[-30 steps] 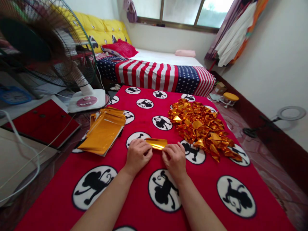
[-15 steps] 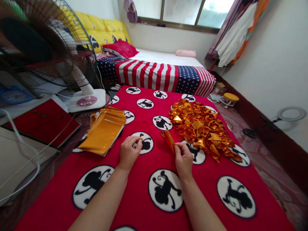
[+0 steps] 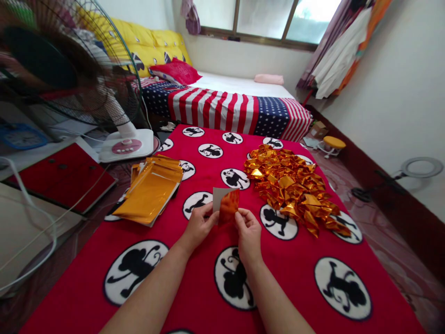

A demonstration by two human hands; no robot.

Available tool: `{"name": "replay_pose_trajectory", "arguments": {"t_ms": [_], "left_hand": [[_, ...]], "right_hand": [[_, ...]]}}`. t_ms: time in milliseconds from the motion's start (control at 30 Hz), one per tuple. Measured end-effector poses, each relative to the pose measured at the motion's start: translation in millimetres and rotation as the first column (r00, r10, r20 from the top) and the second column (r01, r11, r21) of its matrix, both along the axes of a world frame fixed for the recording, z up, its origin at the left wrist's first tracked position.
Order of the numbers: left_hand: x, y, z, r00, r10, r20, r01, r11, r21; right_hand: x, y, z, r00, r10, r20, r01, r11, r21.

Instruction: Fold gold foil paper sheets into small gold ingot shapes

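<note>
Between my hands, above the red cloth, is a sheet of foil paper point(image 3: 229, 206), shiny orange on one side and pale grey on the other. My left hand point(image 3: 200, 226) pinches its left edge, where the grey side shows. The fingers of my right hand point(image 3: 249, 229) are closed on the orange right edge. Left of my hands lies a stack of flat gold foil sheets point(image 3: 149, 190). Beyond my right hand spreads a heap of folded gold foil pieces point(image 3: 288, 183).
The red cloth point(image 3: 278, 287) with monkey prints covers the surface under my hands. A standing fan point(image 3: 127, 141) is at the left, its blades blurred. Farther back are a bed point(image 3: 229, 111) and a window. A yellow stool point(image 3: 334, 142) stands on the floor at right.
My left hand has moved right and taken hold of the sheet. My right hand has shifted left with it, and the sheet has turned so that its grey side shows.
</note>
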State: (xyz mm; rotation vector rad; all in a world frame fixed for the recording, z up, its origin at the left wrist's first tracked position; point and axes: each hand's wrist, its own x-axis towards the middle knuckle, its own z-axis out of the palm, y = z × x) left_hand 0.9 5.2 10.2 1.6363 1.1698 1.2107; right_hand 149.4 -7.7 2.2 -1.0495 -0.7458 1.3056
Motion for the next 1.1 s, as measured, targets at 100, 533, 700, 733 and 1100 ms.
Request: {"name": "replay_pose_trajectory", "arguments": {"t_ms": [100, 533, 700, 733, 1100], "left_hand": [[4.6, -0.8, -4.5, 0.999, 0.027, 0.032, -0.025, 0.999, -0.044], [4.9, 0.2, -11.3, 0.960, 0.258, 0.105, -0.249, 0.964, -0.092], [5.1, -1.3, -13.3, 0.964, 0.265, 0.001, -0.264, 0.964, -0.035], [4.9, -1.6, -13.3, 0.964, 0.264, -0.012, -0.264, 0.964, -0.025], [-0.7, 0.8, -8.3, 0.976, 0.202, 0.082, -0.189, 0.971, -0.148]], "right_hand": [[1.7, 1.2, -1.1, 1.000, 0.019, 0.018, -0.019, 1.000, 0.019], [-11.4, -8.8, 3.1, 0.881, 0.042, 0.470, -0.193, 0.941, 0.278], [-2.4, 1.8, -2.6, 0.979, -0.069, 0.193, 0.055, 0.995, 0.078], [-0.3, 3.3, -3.4, 0.983, -0.094, 0.160, 0.088, 0.995, 0.044], [28.7, 15.6, -3.7, 0.928, -0.243, 0.283, 0.191, 0.961, 0.198]]}}
